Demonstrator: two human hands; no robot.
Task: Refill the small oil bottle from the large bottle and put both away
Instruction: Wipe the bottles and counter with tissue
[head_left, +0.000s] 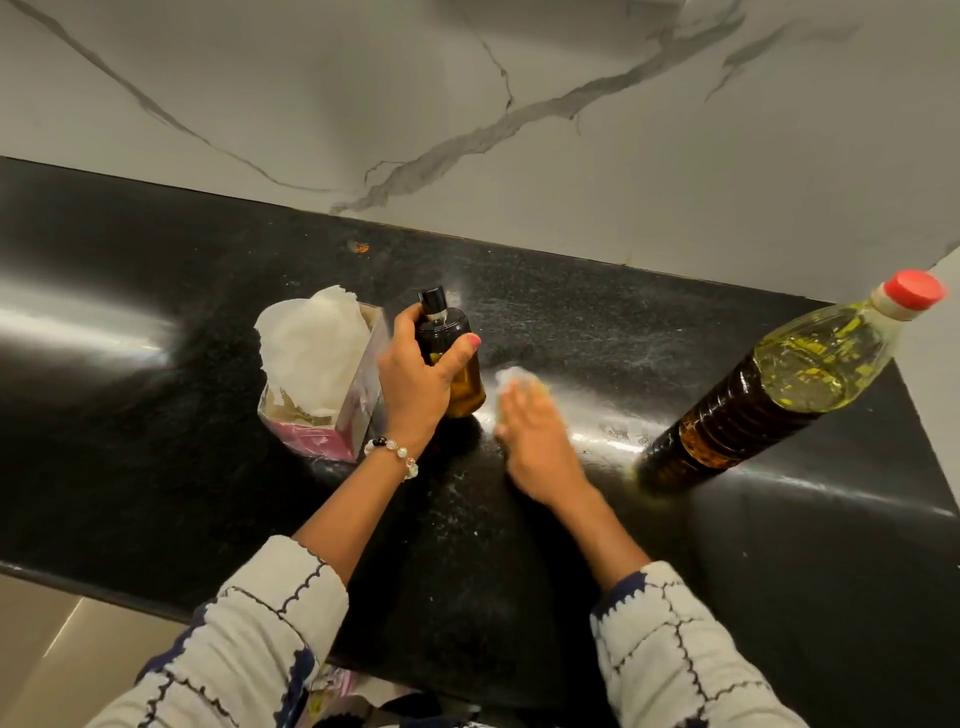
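Wiping comes first here: your right hand (535, 441) lies flat at centre frame, fingers extended, pressing a small crumpled white tissue (514, 378) onto the glossy black stone countertop (156, 364). Blur hides whether any finger curls round it.

Your left hand (415, 379) wraps the small dark amber oil bottle with black pump cap (452, 358), fingers and thumb curled round its shoulder, just left of the tissue. Cap on, oil about halfway up by the look of it, so the pour seems done.

The large clear plastic oil bottle with red cap (789, 384) stands at right, well apart, capped, pale yellow above and dark brown below.

Next, judged: finish the wipe, discard the tissue, then put both bottles away. Oily glass could slip.

An open tissue box (322, 384) sits beside your left hand.
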